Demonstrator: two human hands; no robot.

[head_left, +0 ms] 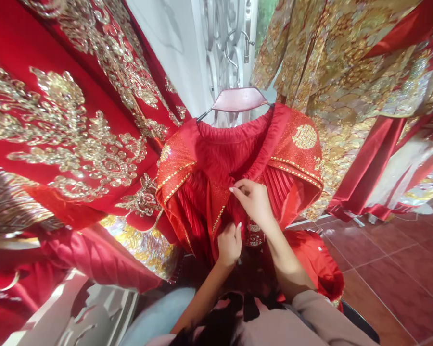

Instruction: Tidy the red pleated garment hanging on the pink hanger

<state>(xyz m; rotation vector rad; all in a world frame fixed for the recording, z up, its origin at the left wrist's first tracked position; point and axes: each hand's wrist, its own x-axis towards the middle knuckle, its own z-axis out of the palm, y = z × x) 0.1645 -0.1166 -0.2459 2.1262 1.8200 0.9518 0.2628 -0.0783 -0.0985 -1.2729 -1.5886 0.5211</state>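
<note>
A red pleated skirt (303, 158) with glittery orange-red panels, gold trim and a round gold emblem hangs by its gathered waistband from a hanger (238, 99) with a pale pink centre piece. My right hand (255, 202) pinches the front edge of the waistband between thumb and fingers. Lower down, my left hand (229, 246) is closed on the red fabric below the waistband, thumb pointing up. Both hands are in front of the skirt, close together. What lies inside my left fist is partly hidden.
A red gown with silver beading (94, 154) hangs at left, a gold sequined garment (350, 86) at right. Behind the hanger stands a white scrolled metal grille (216, 53). Bright red cloth (310, 264) lies low at right, above reddish floor tiles (397, 269). White openwork furniture (104, 307) stands lower left.
</note>
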